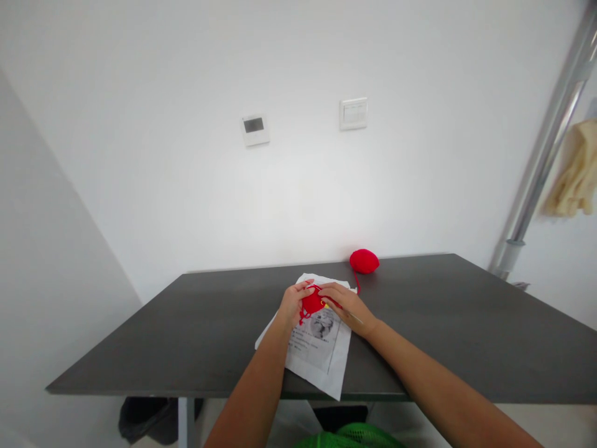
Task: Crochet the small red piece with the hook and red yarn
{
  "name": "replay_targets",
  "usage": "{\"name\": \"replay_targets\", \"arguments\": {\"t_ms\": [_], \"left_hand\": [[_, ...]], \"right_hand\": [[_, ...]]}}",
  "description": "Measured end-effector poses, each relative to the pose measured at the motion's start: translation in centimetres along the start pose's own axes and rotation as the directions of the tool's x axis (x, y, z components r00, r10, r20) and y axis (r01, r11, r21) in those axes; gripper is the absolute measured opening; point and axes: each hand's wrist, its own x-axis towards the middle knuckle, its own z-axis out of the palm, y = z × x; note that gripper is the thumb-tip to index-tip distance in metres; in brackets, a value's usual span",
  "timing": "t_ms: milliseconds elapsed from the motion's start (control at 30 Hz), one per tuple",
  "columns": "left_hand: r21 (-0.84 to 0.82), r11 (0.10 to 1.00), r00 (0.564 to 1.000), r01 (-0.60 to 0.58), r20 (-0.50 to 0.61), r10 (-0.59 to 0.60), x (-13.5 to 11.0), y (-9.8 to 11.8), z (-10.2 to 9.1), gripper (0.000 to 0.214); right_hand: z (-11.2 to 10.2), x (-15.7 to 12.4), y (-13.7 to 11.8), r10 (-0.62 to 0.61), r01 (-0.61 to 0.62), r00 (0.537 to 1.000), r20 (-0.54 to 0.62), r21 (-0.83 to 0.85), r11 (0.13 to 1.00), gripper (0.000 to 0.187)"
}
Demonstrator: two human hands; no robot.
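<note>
My left hand (pixel 293 302) pinches a small red crocheted piece (pixel 311 303) above a printed paper sheet (pixel 317 351). My right hand (pixel 347 306) is closed round a thin crochet hook (pixel 347 313), whose tip meets the red piece. A red strand runs from the work up to a red yarn ball (pixel 364 261) that lies on the dark table (pixel 448 323) behind my right hand.
The sheet overhangs the table's front edge. A white wall with a thermostat (pixel 255 129) and a switch plate (pixel 353 113) stands behind. A metal pole (pixel 543 149) rises at the right. Below the table sit a dark bag (pixel 149 420) and something green (pixel 349 437).
</note>
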Motion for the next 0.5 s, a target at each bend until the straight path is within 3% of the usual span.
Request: {"name": "replay_targets", "arguments": {"t_ms": [167,500], "left_hand": [[0.044,0.998,0.999,-0.039,-0.005,0.040,0.0,0.0,0.0,0.047],[0.229,0.964,0.989,-0.137,-0.017,0.145,1.2,-0.9,-1.0,0.063]], "right_hand": [[0.4,-0.1,-0.2,0.013,-0.010,1.000,0.029,-0.111,0.994,0.022],[0.8,-0.3,-0.3,0.067,-0.058,0.996,0.065,-0.128,0.990,0.019]]}}
